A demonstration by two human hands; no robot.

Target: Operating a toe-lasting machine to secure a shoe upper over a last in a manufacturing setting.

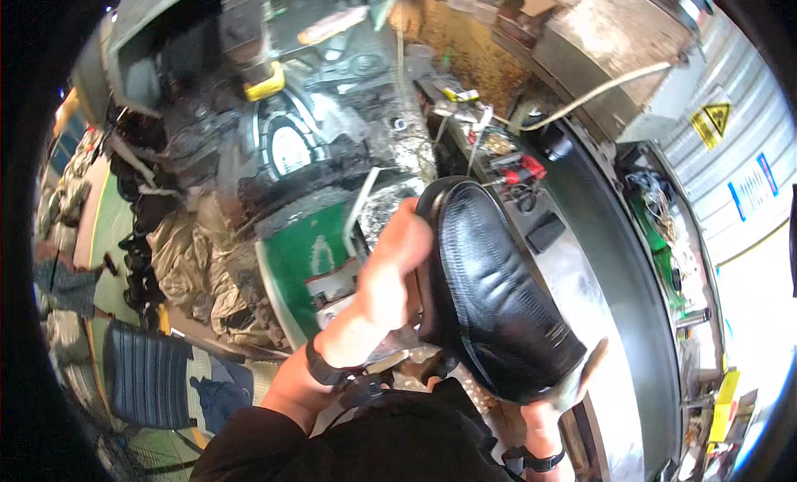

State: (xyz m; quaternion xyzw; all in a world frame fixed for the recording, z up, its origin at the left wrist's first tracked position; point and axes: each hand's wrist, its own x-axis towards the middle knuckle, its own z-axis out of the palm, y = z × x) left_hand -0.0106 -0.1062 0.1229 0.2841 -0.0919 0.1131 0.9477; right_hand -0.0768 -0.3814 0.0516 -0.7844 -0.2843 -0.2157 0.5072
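Note:
In front of my body a large black leather shoe (506, 283) is held up at a tilt. Its rounded end points away from me, and creases and a stitched seam run along its upper. My left hand (390, 270) presses against the shoe's left side, somewhat blurred, with some fingers hidden. At the near right end my right hand (573, 386) grips the shoe from below, its fingers curled round the edge and partly out of sight. Both wrists wear dark bands.
Beyond the shoe stands a grimy machine with a shiny oval mould (289, 148). A green-lined bin (303, 266) is at left, near crumpled beige cloth (195, 262) and a dark chair (145, 374). To the right runs a dark conveyor belt (618, 258); a red tool (523, 171) lies on the bench.

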